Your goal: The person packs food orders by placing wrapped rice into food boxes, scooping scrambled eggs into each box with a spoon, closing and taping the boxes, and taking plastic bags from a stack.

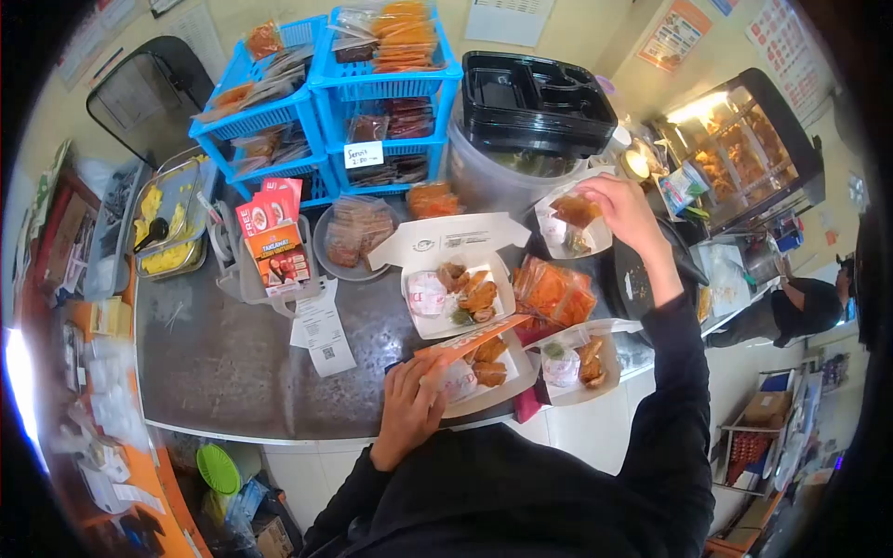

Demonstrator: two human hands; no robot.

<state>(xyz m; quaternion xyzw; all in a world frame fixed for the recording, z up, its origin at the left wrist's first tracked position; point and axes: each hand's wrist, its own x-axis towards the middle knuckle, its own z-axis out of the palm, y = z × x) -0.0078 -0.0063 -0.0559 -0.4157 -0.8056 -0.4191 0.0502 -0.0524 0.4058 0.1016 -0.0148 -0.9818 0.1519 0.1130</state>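
Observation:
My right hand (619, 209) pinches a small clear bag of brown sauce (577, 211) above the open white food box (572, 244) at the upper right. By the front edge of the table, my left hand (409, 405) grips the orange lid (472, 337) of a box. That nearest box (521, 367) holds fried chicken pieces and a wrapped white-and-red bundle. Behind it stands another open box (419, 312) with chicken, a wrapped bundle and a small green item. A further open box (605, 379) sits to the right with similar contents. Orange sauce bags (555, 290) lie between the boxes.
Blue baskets (377, 88) of sauce bags stand at the back beside stacked black trays (539, 98). A plate of bags (358, 237), a receipt (324, 330) and a flyer container (251, 270) occupy the left. A lit food warmer (744, 149) and another person (805, 302) are at right.

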